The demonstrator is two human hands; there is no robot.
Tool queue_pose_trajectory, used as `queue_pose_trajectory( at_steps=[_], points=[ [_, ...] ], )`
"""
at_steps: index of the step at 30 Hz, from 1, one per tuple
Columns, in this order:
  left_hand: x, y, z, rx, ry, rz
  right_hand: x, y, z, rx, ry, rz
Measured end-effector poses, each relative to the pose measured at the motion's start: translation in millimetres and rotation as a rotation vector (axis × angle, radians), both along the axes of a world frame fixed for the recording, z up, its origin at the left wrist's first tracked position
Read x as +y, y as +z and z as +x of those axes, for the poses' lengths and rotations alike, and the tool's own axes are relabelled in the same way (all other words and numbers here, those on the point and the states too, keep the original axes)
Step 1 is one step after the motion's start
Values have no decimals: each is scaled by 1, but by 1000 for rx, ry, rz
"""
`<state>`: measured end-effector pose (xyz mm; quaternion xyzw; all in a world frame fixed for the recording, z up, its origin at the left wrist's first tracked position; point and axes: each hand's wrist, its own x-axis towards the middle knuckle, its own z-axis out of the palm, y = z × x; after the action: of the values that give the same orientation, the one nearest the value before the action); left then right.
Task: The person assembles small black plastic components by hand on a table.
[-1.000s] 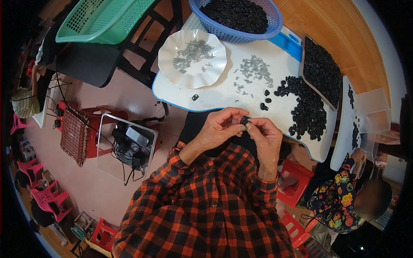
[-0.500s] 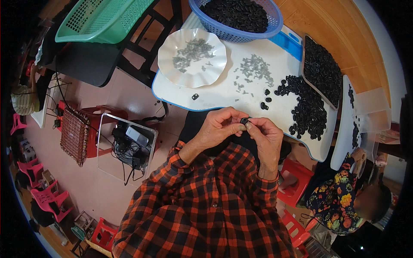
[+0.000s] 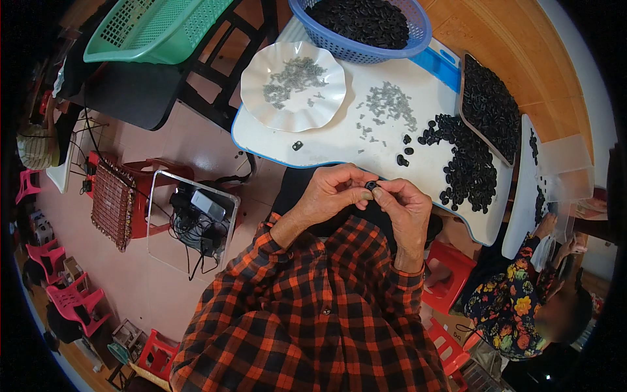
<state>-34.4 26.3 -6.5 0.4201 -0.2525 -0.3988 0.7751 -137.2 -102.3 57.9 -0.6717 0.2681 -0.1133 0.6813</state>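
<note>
My left hand (image 3: 334,195) and my right hand (image 3: 405,210) meet in front of the table edge. Between their thumbs and fingers is a small black oval plastic piece (image 3: 371,185), pinched from both sides. Whether a tiny translucent piece is in it too, I cannot make out. Beyond my hands, on the white table (image 3: 326,147), lie a heap of similar black pieces (image 3: 470,173) and a scatter of small translucent pieces (image 3: 388,104). A few black pieces (image 3: 403,160) lie apart from the heap, and one assembled-looking black piece (image 3: 297,146) sits near the left edge.
A scalloped white plate (image 3: 253,98) holds more translucent pieces. At the back stands a blue basket (image 3: 421,39) of black pieces; a full tray (image 3: 486,98) is at right. A green basket (image 3: 98,52) is far left. Another person in a floral top (image 3: 503,300) works at right.
My hands stay nearly in place, with the black piece turned slightly between the fingertips. At the right, the other person's hands have come into view by the neighbouring white table.
</note>
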Motion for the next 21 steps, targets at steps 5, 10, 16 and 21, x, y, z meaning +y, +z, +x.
queue_pose_trajectory(
  at_steps=[5, 10, 16, 21],
  points=[
    [-1, 3, -2, -5, 31, 7, 1, 0, 1, -5, -5, -7],
    [1, 1, -1, 24, 34, -2, 3, 2, 4, -30, -35, -17],
    [5, 1, 1, -17, 0, 0, 1, 2, 2, -15, -26, 72],
    [7, 3, 2, 29, -9, 2, -4, -3, 2, -13, 8, 124]
  ],
)
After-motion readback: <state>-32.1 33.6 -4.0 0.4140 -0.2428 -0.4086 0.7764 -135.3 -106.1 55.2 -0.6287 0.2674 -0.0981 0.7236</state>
